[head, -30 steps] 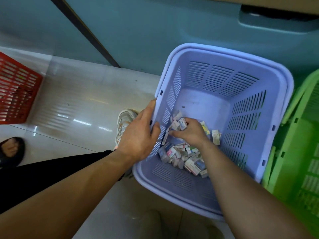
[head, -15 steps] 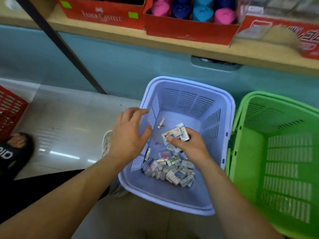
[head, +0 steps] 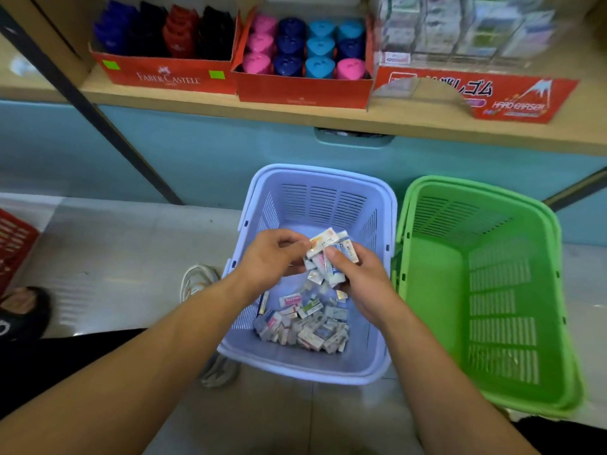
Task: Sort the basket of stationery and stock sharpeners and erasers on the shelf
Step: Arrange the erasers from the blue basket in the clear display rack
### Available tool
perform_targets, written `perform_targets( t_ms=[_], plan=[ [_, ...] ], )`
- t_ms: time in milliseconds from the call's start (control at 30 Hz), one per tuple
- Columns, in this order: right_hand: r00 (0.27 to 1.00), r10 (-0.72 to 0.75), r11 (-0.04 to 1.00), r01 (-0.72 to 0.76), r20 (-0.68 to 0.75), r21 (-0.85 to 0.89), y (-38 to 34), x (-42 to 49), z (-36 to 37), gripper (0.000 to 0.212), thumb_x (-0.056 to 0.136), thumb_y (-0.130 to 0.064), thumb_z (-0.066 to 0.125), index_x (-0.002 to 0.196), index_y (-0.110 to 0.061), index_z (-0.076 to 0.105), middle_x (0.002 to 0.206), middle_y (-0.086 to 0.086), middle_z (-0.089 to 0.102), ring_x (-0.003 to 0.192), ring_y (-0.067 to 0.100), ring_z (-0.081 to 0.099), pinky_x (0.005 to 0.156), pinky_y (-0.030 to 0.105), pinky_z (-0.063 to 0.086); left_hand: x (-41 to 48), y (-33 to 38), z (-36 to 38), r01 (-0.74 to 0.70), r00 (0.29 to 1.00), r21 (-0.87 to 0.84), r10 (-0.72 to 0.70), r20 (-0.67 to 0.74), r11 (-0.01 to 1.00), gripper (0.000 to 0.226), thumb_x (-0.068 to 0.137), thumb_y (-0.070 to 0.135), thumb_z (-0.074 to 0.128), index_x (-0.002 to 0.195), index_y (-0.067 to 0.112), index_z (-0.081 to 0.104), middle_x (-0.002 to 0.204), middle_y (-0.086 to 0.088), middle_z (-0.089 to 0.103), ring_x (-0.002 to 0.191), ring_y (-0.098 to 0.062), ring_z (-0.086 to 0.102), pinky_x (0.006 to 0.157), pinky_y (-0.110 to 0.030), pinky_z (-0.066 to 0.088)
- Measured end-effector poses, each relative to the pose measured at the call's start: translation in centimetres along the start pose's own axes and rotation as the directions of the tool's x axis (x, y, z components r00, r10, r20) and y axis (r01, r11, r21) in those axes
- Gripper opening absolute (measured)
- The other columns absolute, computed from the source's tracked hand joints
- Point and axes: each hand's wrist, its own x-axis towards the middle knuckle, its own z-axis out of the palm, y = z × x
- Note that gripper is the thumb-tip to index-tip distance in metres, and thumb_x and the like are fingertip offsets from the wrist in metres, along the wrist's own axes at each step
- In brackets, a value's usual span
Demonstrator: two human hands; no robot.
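Erasers (head: 328, 254), small boxed ones, bunched and gripped between both hands above the lilac basket (head: 315, 372): left hand (head: 272, 261) with fingers curled, pinching the bunch from the left; right hand (head: 361, 280) clasping it from the right, thumb laid across the front. Below, on the near half of the basket floor, a loose pile (head: 305, 326) of more such boxes, its far edge partly hidden by hands and bunch. Left forearm crossing over the basket's near left corner. Just right of the lilac basket, a green basket (head: 492, 290); well off to the left, at the frame edge, a red basket (head: 13, 244). Just beside the lilac basket's left wall, a white sneaker (head: 197, 280); farther left, a black sandal (head: 23, 310) on pale tiles. Beyond the baskets, a blue cabinet front and a dark slanting post (head: 98, 119), with the wooden shelf (head: 295, 116) above. On the shelf, side by side: a red Faber-Castell carton (head: 167, 78) of dark sharpeners (head: 177, 34), a second red carton (head: 302, 93) of bright sharpeners (head: 320, 47), and a red eraser carton (head: 509, 100) marked HARD ERASER, blurred clear packs behind it. Counts: three baskets, three cartons, two hands; twelve bright sharpeners showing, four pink, four navy, four light blue; four columns in the left carton, blue, black, red, black, numbers unclear; boxes in bunch and pile too crowded to count.
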Motion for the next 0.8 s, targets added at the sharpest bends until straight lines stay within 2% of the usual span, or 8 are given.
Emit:
perform_targets(
  t_ms=[67,133,200,300,400,567,667,800],
  plan=[
    [1.0,0.013,0.999,-0.012,-0.019,0.033,0.1,0.2,-0.4,0.018,0.097,-0.022,0.066,0.109,-0.009,0.071,0.097,0.016,0.073,0.081,0.023,0.069,0.062,0.03,0.054,0.3,-0.2,0.2,0.023,0.999,-0.04,-0.024,-0.034,0.999,0.012,0.097,0.006,0.063,0.086,0.009,0.068,0.076,-0.004,0.072,0.069,-0.018,0.071,0.069,-0.025,0.061],
    [1.0,0.014,0.998,-0.012,-0.025,0.055,0.3,0.4,-0.8,0.019,0.097,-0.021,0.066,0.11,-0.008,0.07,0.102,0.019,0.074,0.083,0.024,0.07,0.064,0.031,0.055,0.8,-0.6,0.5,0.036,0.999,-0.044,-0.037,-0.019,0.998,0.009,0.095,0.006,0.066,0.087,0.008,0.068,0.082,-0.008,0.072,0.076,-0.022,0.071,0.071,-0.025,0.06],
    [0.999,0.009,0.998,-0.006,-0.033,0.07,0.6,0.8,-1.0,0.019,0.096,-0.019,0.067,0.11,-0.007,0.07,0.105,0.02,0.074,0.086,0.026,0.072,0.068,0.033,0.057,1.1,-0.9,0.8,0.067,0.998,-0.054,-0.068,-0.013,0.996,0.003,0.093,0.005,0.069,0.092,0.006,0.067,0.084,-0.01,0.07,0.074,-0.019,0.07,0.07,-0.023,0.059],
    [0.997,0.009,0.993,0.0,-0.078,0.114,1.3,1.4,-1.1,0.021,0.096,-0.018,0.068,0.111,-0.004,0.07,0.104,0.02,0.074,0.087,0.027,0.072,0.069,0.035,0.057,1.4,-1.2,1.1,0.115,0.991,-0.084,-0.12,-0.051,0.99,0.009,0.091,0.002,0.07,0.094,0.005,0.063,0.081,-0.009,0.069,0.068,-0.018,0.069,0.065,-0.022,0.058],
    [0.993,0.006,0.994,0.007,-0.115,0.112,2.0,2.2,-1.1,0.022,0.094,-0.017,0.069,0.111,-0.003,0.069,0.104,0.021,0.074,0.091,0.031,0.072,0.077,0.042,0.06,1.7,-1.6,1.0,0.157,0.985,-0.149,-0.165,-0.044,0.976,0.013,0.091,0.0,0.068,0.1,0.006,0.061,0.085,-0.01,0.069,0.068,-0.018,0.07,0.063,-0.024,0.058],
    [0.986,0.031,0.994,-0.014,-0.164,0.109,3.1,3.2,-1.2,0.015,0.093,-0.018,0.071,0.105,-0.009,0.07,0.104,0.02,0.074,0.1,0.039,0.071,0.088,0.055,0.056,2.3,-2.2,1.0,0.172,0.985,-0.183,-0.169,0.031,0.968,0.022,0.093,-0.006,0.06,0.11,0.006,0.066,0.089,-0.008,0.072,0.076,-0.015,0.071,0.073,-0.025,0.059],
    [0.987,0.023,0.998,-0.013,-0.161,0.063,3.6,3.3,-1.1,0.011,0.091,-0.018,0.073,0.1,-0.012,0.071,0.098,0.016,0.076,0.096,0.036,0.072,0.089,0.054,0.056,2.3,-2.2,1.0,0.2,0.978,-0.142,-0.188,0.09,0.969,0.025,0.093,-0.007,0.055,0.11,0.006,0.069,0.091,-0.009,0.074,0.082,-0.016,0.072,0.076,-0.025,0.059],
    [0.98,0.023,0.998,-0.012,-0.2,0.055,3.9,3.4,-1.4,0.009,0.088,-0.018,0.077,0.094,-0.013,0.072,0.091,0.015,0.075,0.084,0.028,0.071,0.085,0.053,0.056,2.6,-2.4,0.9,0.27,0.961,-0.183,-0.276,-0.007,0.945,0.014,0.09,-0.008,0.054,0.099,0.0,0.062,0.089,-0.016,0.063,0.075,-0.021,0.065,0.068,-0.03,0.06]
  ],
)
